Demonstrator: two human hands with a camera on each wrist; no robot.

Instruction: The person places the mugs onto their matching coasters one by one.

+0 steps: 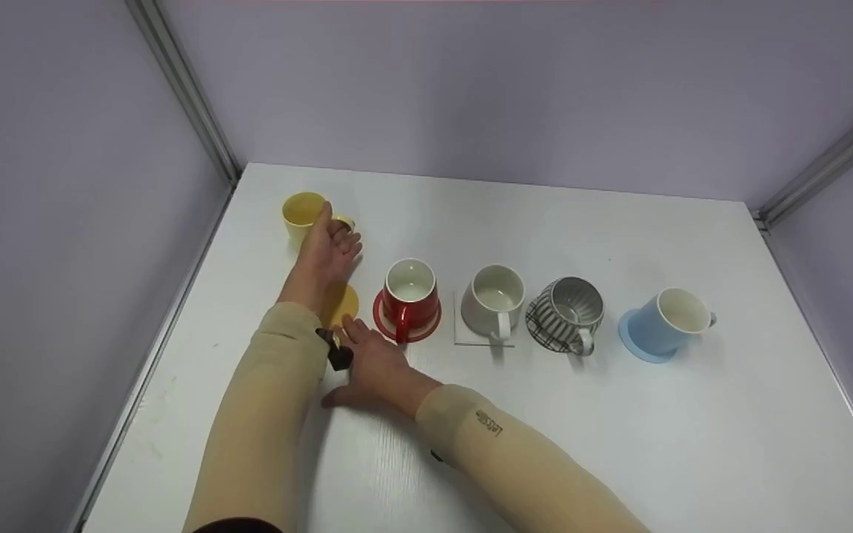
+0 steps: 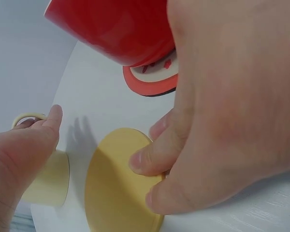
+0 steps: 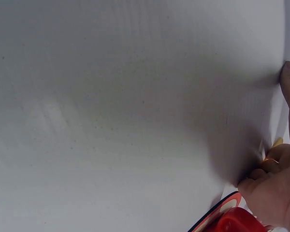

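My left hand (image 1: 330,248) holds a yellow mug (image 1: 298,215) by its handle at the far left of the table. In the left wrist view the thumb lies by the handle and the fingers curl at it. My right hand (image 1: 375,366) reaches across, its fingertips touching the near edge of a round yellow coaster (image 2: 113,188). Its thumb is spread away from the coaster. The yellow mug stands beyond the coaster, apart from it. A red mug (image 1: 412,296) sits on a red-rimmed coaster (image 1: 426,334) just right of the yellow one.
Rightward in a row stand a white mug (image 1: 487,305) on a square white coaster (image 1: 463,337), a striped cup (image 1: 561,314) on a checked coaster (image 1: 537,332), and a blue mug (image 1: 656,326) on a blue coaster (image 1: 630,337). Walls enclose the white table (image 1: 545,444).
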